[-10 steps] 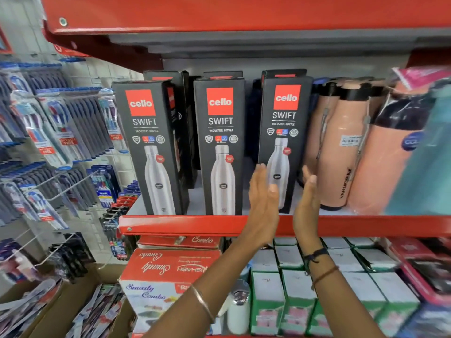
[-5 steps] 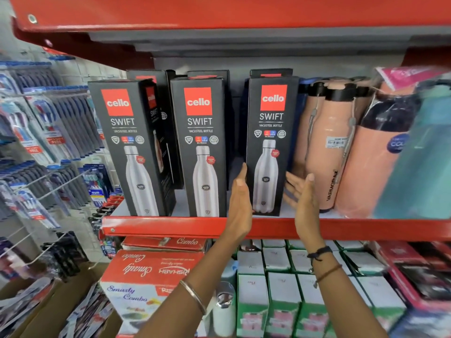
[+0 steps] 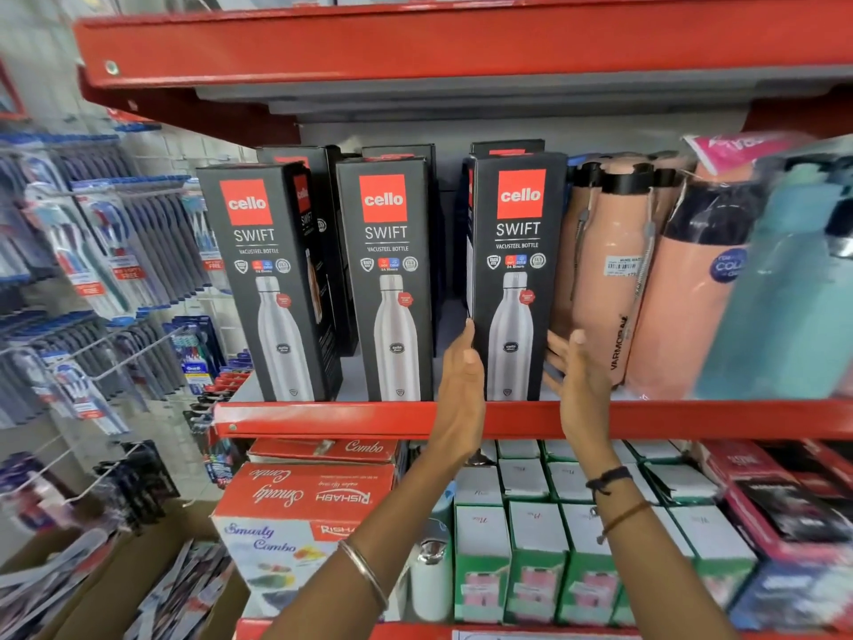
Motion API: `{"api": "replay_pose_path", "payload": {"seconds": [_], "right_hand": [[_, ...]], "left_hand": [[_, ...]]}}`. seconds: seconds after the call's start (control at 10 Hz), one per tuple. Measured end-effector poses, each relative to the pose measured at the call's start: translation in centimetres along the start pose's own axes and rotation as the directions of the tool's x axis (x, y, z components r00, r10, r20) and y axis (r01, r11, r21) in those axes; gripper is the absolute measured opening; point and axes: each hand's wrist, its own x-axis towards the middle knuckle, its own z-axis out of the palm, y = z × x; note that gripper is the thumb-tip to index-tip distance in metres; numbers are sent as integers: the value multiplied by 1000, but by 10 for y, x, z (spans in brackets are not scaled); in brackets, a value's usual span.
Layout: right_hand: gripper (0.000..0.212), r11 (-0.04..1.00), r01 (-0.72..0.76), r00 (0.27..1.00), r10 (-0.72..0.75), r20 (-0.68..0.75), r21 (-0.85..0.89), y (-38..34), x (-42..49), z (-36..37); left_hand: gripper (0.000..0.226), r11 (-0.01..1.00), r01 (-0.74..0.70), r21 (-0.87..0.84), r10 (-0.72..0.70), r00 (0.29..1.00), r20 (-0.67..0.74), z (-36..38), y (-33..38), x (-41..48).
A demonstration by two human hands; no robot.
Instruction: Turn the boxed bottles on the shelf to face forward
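Three black boxed bottles stand upright along the front of the red shelf [image 3: 323,420]: the left box [image 3: 265,279], the middle box [image 3: 390,279] and the right box [image 3: 517,274]. All three show their printed fronts. More black boxes stand behind them. My left hand [image 3: 461,385] is flat with its fingertips against the lower left edge of the right box. My right hand [image 3: 577,381] is spread just right of that box's lower right side; whether it touches is unclear. Neither hand grips anything.
Peach bottles [image 3: 609,279] and a teal bottle [image 3: 784,288] crowd the shelf right of the boxes. Toothbrush packs [image 3: 106,251] hang on pegs at the left. Below stand a red combo carton [image 3: 300,510] and green-white boxes [image 3: 531,538]. A second red shelf [image 3: 415,43] runs overhead.
The right box has come forward to the shelf's front edge and squared up. Both hands have dropped slightly and now flank its lower part, the left fingertips on its edge.
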Motion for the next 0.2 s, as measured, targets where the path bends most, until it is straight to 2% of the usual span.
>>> {"api": "replay_pose_path", "payload": {"seconds": [0.1,0.2], "right_hand": [[63,997,-27,1000,26,-12,-66,-5,-4,0],[51,987,57,991,-74,-108,-152,7,-41,-18]], "left_hand": [[70,994,-49,93,52,998,-28,-4,2,-5],[68,966,-212,147,233,962,-143,-13,16,2]]}}
